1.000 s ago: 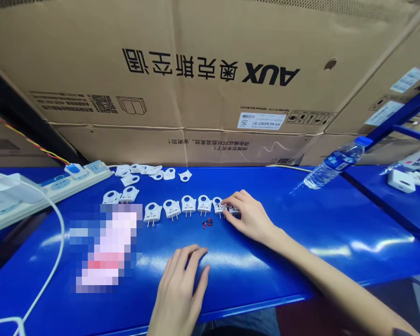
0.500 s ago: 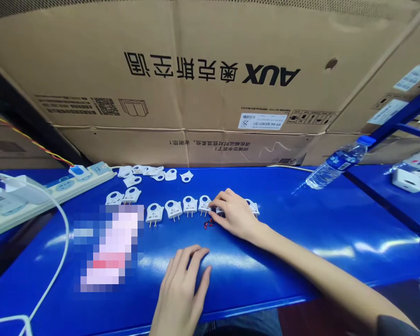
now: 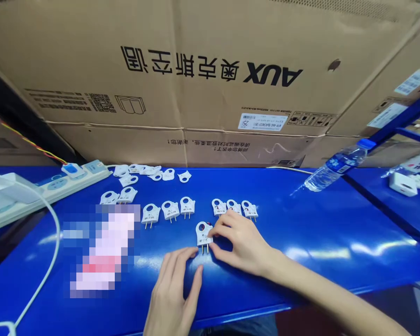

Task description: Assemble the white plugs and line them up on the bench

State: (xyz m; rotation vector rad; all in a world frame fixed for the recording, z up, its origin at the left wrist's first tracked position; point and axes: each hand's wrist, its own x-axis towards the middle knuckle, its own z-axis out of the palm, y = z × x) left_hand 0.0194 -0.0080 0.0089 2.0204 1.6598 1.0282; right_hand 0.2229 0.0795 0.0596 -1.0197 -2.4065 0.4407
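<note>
- Sitting near the front middle of the blue worktop [image 3: 301, 242] is one white plug piece [image 3: 203, 234], prongs pointing toward the person, apart from the rows behind it.
- right hand [image 3: 243, 242] pinches its right edge with thumb and fingertips.
- left hand [image 3: 173, 294] lies flat and released, fingertips just short of the prongs.
- three plugs [image 3: 168, 210] line up behind on the left, three more [image 3: 234, 207] on the right.
- power strip [image 3: 49, 186] far left, water bottle [image 3: 336, 164] far right, big cardboard box [image 3: 210, 70] behind everything.
</note>
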